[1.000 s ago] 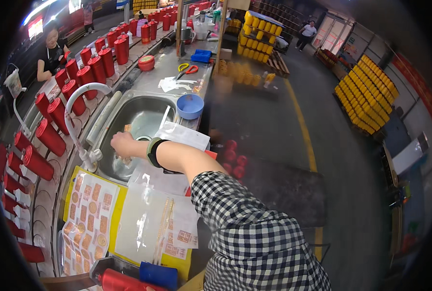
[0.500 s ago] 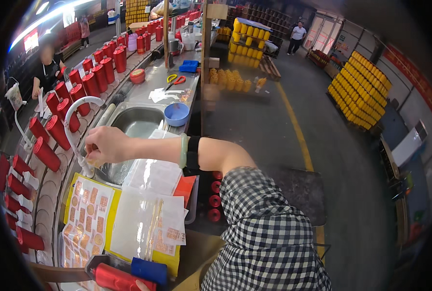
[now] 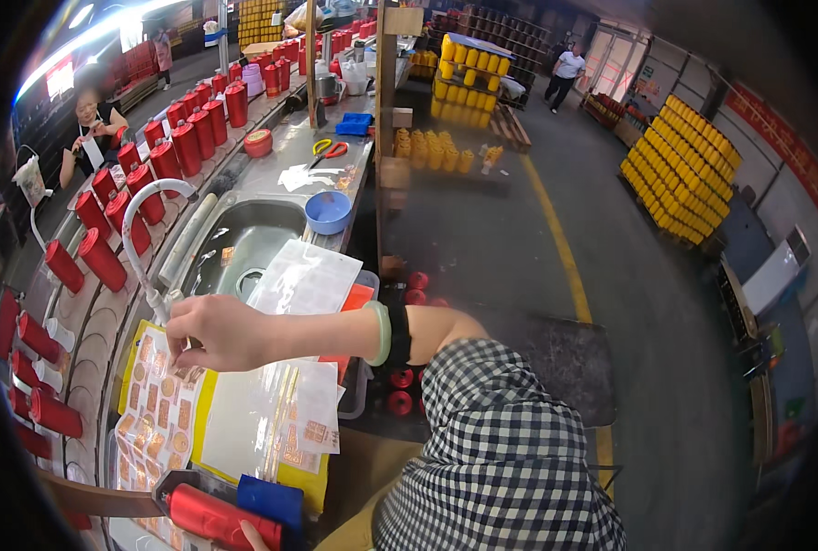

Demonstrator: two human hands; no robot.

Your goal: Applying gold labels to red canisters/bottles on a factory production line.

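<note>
- The red bottle [image 3: 211,514], a smooth cylinder with a satiny sheen, lies on its side at the near end of the counter [image 3: 285,151], its left end against a dark, angular cradle [image 3: 163,487].
- The left hand [image 3: 255,537] shows only a digit laid on the bottle's side; whether it grips cannot be told.
- The right hand [image 3: 220,332], palm down, has thumb and fingertips together, clamped on a small decal [image 3: 188,373] of thin film over the decal sheet. A pale green ring bracelet [image 3: 381,332] circles its wrist.
- The decal sheet [image 3: 156,395], limp and glossy with round and rectangular orange prints, lies along the counter's left edge.
- To its right, smooth whitish sheets [image 3: 243,422] overlap a yellow backing [image 3: 308,482]; a folded blue pad [image 3: 269,500] sits just beside the bottle.
- Beyond them is a rounded steel sink [image 3: 276,216], a loose orange decal [image 3: 228,257] inside; a white gooseneck faucet [image 3: 130,230] arches at its left rim.
- A round blue bowl [image 3: 328,213] stands by the counter's right edge, scissors [image 3: 326,154] farther back.
- Along the left edge runs a conveyor [image 3: 92,349] of rounded plates carrying upright red bottles.
</note>
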